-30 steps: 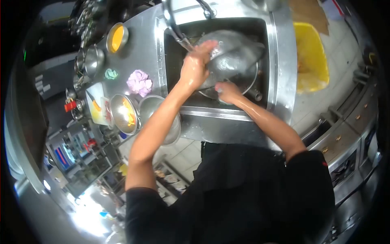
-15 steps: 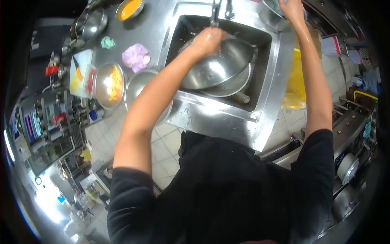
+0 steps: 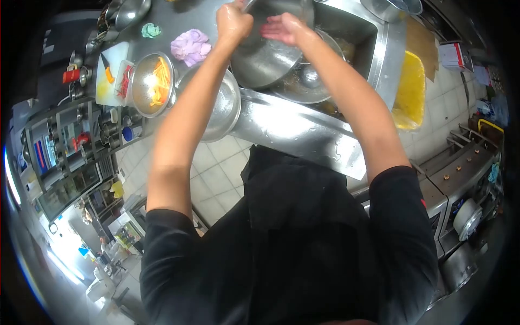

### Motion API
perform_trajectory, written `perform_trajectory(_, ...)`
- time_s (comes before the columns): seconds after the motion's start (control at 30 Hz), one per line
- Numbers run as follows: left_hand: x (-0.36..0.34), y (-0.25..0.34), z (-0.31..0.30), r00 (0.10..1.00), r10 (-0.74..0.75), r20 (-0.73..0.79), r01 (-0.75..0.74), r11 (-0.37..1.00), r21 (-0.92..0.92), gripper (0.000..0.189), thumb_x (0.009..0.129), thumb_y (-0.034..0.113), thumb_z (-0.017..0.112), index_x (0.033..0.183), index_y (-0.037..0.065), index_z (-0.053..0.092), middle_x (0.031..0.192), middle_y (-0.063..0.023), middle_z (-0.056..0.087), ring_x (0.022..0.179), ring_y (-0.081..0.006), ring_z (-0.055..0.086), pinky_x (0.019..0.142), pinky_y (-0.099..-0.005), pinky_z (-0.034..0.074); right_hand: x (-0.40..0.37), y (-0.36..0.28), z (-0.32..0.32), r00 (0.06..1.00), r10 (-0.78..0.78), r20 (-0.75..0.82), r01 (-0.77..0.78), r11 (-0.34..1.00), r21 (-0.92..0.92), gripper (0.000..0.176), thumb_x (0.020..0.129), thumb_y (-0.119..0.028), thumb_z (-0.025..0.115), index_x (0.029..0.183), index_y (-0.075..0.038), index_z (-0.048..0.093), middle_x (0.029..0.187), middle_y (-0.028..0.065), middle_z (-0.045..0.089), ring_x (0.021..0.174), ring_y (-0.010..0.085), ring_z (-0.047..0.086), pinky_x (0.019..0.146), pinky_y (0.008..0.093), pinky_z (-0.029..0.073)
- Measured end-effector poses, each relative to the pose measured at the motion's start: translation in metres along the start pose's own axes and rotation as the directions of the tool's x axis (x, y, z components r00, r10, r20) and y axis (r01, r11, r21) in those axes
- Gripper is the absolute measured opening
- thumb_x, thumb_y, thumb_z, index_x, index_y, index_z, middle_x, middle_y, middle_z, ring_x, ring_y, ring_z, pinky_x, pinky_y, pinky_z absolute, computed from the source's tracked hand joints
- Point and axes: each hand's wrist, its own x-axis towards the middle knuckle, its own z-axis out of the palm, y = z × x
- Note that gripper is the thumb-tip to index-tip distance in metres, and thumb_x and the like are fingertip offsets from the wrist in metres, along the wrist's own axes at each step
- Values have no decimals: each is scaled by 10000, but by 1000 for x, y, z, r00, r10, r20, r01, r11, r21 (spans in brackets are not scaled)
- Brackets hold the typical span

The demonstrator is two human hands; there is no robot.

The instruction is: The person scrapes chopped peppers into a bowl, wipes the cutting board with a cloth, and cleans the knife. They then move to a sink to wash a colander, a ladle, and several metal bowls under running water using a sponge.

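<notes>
Tiled kitchen floor [image 3: 217,175] beneath a shiny metal desk [image 3: 303,127]
On the left, metal shelves [image 3: 86,142] stand near a glaring white light [image 3: 66,238]; a stove [image 3: 457,174] with brass-coloured knobs and a yellow bin [image 3: 410,92] are on the right; dark edges surround the curved view.

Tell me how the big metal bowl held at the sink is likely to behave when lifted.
The bowl should be stiff, as its wall looks like bare metal. It may be slippery: the left hand at its rim glistens as if wet. Its curved wall could let it rock or tip if set down tilted.
</notes>
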Motion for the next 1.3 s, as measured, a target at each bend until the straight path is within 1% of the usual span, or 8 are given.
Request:
perform_trajectory(0.2,27,9,-22,942,-336,-21,305,878,-370,164,627,5,508,754,-48,598,643,-180,575,574,-260,587,517,-392,476,15,57,-121,574,-747,-334,-97,343,-934,596,726,-311,644,1200,8,477,1164,190,541,1057,305,537,820,429,473)
perform_trajectory(0.3,28,6,-51,892,-442,96,438,788,-433,128,631,3,506,715,-49,587,629,-168,564,555,-251,574,497,-392,470,-10,75,-130,711,-371,-597,-79,801,-593,516,730,-268,649,1139,16,513,1063,158,588,966,301,580,779,447,483)
perform_trajectory(0.37,14,-1,-71,856,-474,208,517,761,-392,107,633,1,505,689,-50,580,620,-161,556,543,-245,565,483,-392,466,-28,71,-154,967,-114,-226,67,976,-207,415,743,-216,631,1082,7,541,1014,126,588,884,267,586,735,433,485)
perform_trajectory(0.67,-65,23,-50,341,-461,819,790,613,16,116,803,57,538,901,-4,527,772,-82,561,583,-174,547,425,-329,436,-274,-56,-113,816,-469,-338,289,837,-464,77,731,-149,583,776,-86,577,798,11,513,762,128,483,744,374,463)
perform_trajectory(0.83,-58,-14,96,420,-176,890,753,615,-234,156,837,106,616,968,40,563,830,-57,582,683,-138,577,525,-289,479,-309,-22,-63,180,-984,17,287,36,-957,277,660,33,493,895,51,639,1173,72,560,827,88,561,687,198,426)
perform_trajectory(1.0,-41,-6,158,643,-62,763,471,819,-330,169,800,-3,553,968,2,574,965,-90,617,808,-189,623,693,-315,513,-310,-6,-43,47,-999,-23,432,41,-901,203,618,118,441,744,83,597,1185,110,546,1079,174,534,788,217,456)
perform_trajectory(1.13,-15,-22,49,692,370,619,-366,920,-140,331,716,45,603,1040,-12,566,1032,-124,625,887,-236,621,816,-348,479,-316,-10,-41,-163,-862,479,150,-502,-852,137,584,176,431,648,90,516,1119,154,561,1047,275,549,855,317,481)
perform_trajectory(1.3,-13,-123,-82,640,189,745,-307,951,22,412,744,216,678,1110,54,581,1100,-139,602,1049,-233,562,895,-342,436,-350,-19,-50,-181,-736,652,-56,-654,-754,197,594,188,465,743,124,575,1076,214,594,996,327,585,865,371,469)
